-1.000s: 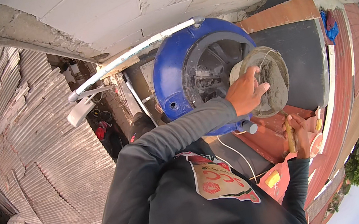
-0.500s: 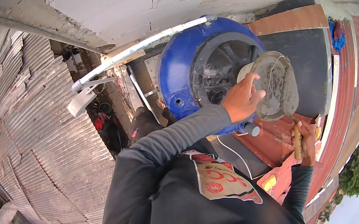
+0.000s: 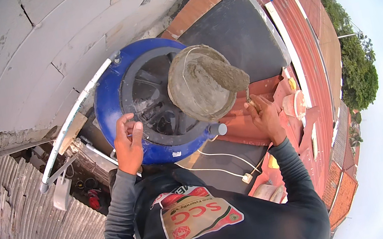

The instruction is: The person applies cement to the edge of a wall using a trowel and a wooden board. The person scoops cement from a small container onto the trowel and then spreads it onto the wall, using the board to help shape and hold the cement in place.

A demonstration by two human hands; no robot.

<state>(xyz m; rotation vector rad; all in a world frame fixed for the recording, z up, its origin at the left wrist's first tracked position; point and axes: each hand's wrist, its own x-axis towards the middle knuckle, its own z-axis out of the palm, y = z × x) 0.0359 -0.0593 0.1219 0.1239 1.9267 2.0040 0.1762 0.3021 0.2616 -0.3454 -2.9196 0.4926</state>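
My right hand (image 3: pixel 267 119) grips the handle of a trowel (image 3: pixel 247 95), whose blade lies under a heap of wet grey mortar (image 3: pixel 231 77) at the right side of a bucket. The cement-caked bucket (image 3: pixel 176 90), with a thin wire handle, holds more mortar and stands on the black lid (image 3: pixel 138 90) of a blue water tank (image 3: pixel 107 91). My left hand (image 3: pixel 128 146) is raised over the tank's near left edge, fingers apart and holding nothing. Whether it touches the tank I cannot tell.
A white pipe (image 3: pixel 75 112) curves along the tank's left side below a pale block wall (image 3: pixel 13 69). Corrugated roofing (image 3: pixel 31 229) lies at lower left, red roof sheets (image 3: pixel 283 1) on the right. A white cable (image 3: pixel 223 155) runs in front of the tank.
My left hand has left the bucket's side and moved left, over the tank. The trowel has risen to the bucket, now with mortar on its blade. The view has turned.
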